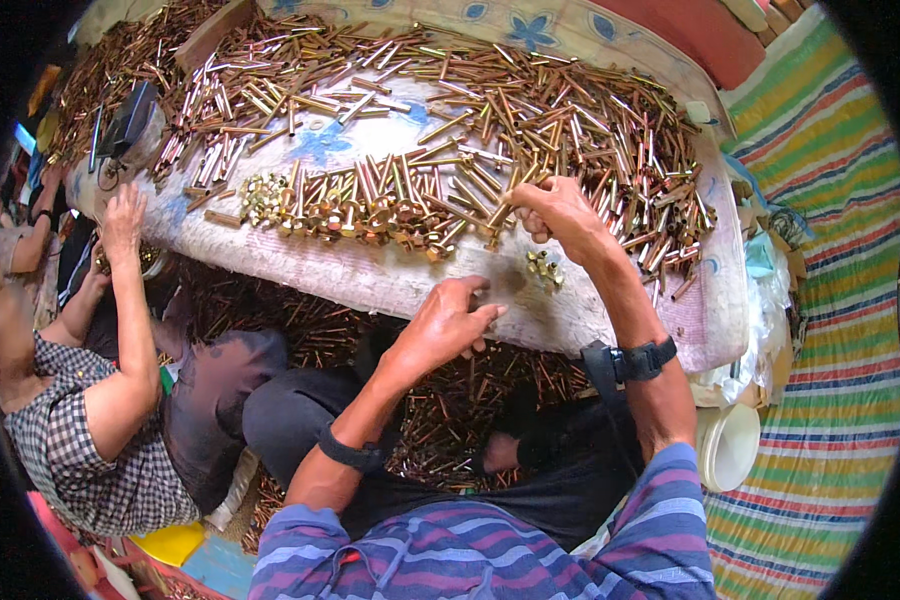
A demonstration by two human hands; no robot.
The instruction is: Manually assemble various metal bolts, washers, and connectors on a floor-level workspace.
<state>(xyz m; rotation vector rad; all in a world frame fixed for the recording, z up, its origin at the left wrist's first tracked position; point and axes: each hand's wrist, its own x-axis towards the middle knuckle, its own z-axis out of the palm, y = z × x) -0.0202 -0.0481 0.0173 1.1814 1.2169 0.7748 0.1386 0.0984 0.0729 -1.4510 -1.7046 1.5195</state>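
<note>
Over the front part of the padded table, my right hand (pixel 562 214) is closed in a pinch. Its fingertips meet the upper end of a brass-coloured bolt (pixel 497 224), whose head points down. My left hand (pixel 444 328) is at the table's near edge, fingers curled and thumb apart, with nothing visible between them. A small cluster of gold nuts (pixel 544 270) lies between my hands, beneath the right wrist. Left of the right hand, a row of bolts with wide heads (pixel 370 215) lies heads toward me. More small nuts (pixel 263 203) are heaped at that row's left end.
Long metal tubes (pixel 610 130) cover the back and right of the cloth-covered table (pixel 300 262). Others lie below around my legs. At left, a person in a checked shirt (pixel 110 440) has an arm by the table corner. A white bucket (pixel 730 447) stands at right beside striped sheeting (pixel 820 400).
</note>
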